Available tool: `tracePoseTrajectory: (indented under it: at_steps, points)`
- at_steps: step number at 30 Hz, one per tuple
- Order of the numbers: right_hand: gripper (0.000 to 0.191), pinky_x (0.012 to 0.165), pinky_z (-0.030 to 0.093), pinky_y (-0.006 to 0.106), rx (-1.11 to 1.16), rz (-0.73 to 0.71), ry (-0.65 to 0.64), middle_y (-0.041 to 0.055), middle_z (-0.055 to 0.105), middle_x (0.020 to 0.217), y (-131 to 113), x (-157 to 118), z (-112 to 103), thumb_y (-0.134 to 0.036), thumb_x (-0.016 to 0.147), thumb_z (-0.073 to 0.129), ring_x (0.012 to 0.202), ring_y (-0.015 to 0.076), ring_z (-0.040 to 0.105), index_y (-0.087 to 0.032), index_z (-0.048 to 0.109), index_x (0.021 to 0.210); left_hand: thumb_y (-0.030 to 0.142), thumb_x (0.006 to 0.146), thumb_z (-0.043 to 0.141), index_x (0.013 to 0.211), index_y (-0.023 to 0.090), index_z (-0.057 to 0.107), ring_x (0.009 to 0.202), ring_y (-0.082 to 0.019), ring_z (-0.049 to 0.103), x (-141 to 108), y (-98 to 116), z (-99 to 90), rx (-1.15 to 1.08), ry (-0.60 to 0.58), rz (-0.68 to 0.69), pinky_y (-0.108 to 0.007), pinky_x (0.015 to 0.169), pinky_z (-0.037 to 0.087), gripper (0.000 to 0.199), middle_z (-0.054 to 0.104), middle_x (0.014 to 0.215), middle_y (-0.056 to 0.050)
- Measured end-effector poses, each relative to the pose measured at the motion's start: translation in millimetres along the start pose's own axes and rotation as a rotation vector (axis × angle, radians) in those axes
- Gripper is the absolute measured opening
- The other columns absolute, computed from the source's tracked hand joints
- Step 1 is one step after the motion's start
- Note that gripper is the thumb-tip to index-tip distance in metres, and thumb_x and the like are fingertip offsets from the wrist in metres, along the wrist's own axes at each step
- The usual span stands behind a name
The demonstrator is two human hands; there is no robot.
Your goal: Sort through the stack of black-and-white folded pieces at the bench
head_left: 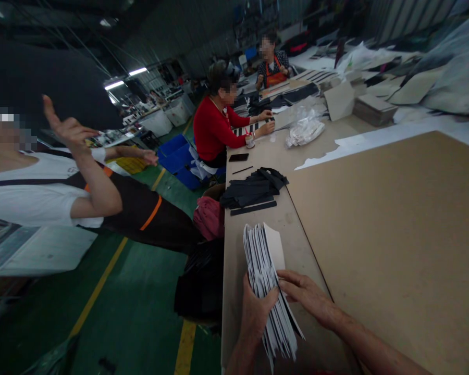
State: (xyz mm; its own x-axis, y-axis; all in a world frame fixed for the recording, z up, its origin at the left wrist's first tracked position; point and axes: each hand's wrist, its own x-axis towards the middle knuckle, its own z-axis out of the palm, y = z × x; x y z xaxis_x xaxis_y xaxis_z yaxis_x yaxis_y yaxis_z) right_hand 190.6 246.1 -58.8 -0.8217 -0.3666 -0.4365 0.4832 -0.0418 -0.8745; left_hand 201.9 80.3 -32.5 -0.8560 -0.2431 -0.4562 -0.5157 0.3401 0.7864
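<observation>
A thick bundle of white sheets or strips (260,260) stands on edge on the brown table (234,291), near its left edge. My left hand (256,307) is wrapped round the near left side of the bundle, thumb across the sheet edges. From the right, my right hand (303,292) has its fingers closed on the bundle's right side, by a dark-edged sheet; the fingertips are partly hidden. Beyond the bundle lies a loose pile of black strips (254,188), with one strip (254,208) apart in front of it.
A large brown board (391,224) covers the table's right side. Farther back are a phone (238,157), a clear plastic bag (305,130) and a seated person in red (214,127). Another person (133,208) stands at the left, arms raised. A dark heap (199,286) sits beside the table.
</observation>
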Motion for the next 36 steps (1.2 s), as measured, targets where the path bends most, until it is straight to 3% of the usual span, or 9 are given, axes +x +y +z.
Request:
tracePoseTrajectory:
  at_steps: [3,9,22,31,36]
  points:
    - [0.074,0.086,0.054,0.041,0.028,0.060,0.071,0.0137,0.067,0.114,4.4,6.3,-0.8,-0.065,0.073,0.065,0.108,0.0303,0.061,-0.012,0.060,0.124,0.035,0.069,0.072,0.143,0.011,0.032,0.125,-0.032,0.057,-0.4,1.9,2.5,0.029,0.004,-0.025,-0.045,0.112,0.041,0.087,0.057,0.137,-0.021]
    - [0.070,0.078,0.055,0.039,0.023,0.087,0.122,0.0144,0.064,0.111,0.8,20.5,-8.1,-0.068,0.069,0.068,0.107,0.0301,0.059,-0.014,0.062,0.113,0.029,0.067,0.071,0.138,0.015,0.038,0.124,-0.031,0.058,-3.4,3.3,6.4,0.043,0.005,0.021,-0.043,0.111,0.043,0.080,0.060,0.135,-0.016]
    - [0.066,0.078,0.056,0.036,0.082,0.090,0.034,0.0122,0.062,0.115,-3.9,26.8,-11.6,-0.065,0.064,0.077,0.105,0.0282,0.060,-0.015,0.064,0.107,0.029,0.066,0.073,0.138,0.014,0.041,0.119,-0.033,0.062,1.7,6.3,-0.3,-0.015,0.073,-0.035,-0.047,0.108,0.045,0.080,0.064,0.129,-0.017]
    - [0.058,0.078,0.056,0.037,0.046,0.093,0.038,0.0108,0.065,0.108,-3.9,29.7,-7.7,-0.057,0.069,0.074,0.099,0.0262,0.061,-0.016,0.064,0.108,0.028,0.062,0.076,0.134,0.016,0.047,0.116,-0.034,0.063,3.7,4.1,-7.4,-0.051,0.089,-0.034,-0.047,0.107,0.046,0.079,0.067,0.124,-0.015]
    - [0.053,0.077,0.056,0.037,0.033,0.096,0.044,0.0101,0.066,0.104,-4.0,29.2,-8.5,-0.054,0.071,0.071,0.097,0.0259,0.061,-0.016,0.064,0.108,0.029,0.065,0.073,0.136,0.015,0.041,0.118,-0.032,0.062,5.2,2.5,-7.3,-0.021,0.062,-0.045,-0.046,0.107,0.046,0.079,0.064,0.128,-0.017]
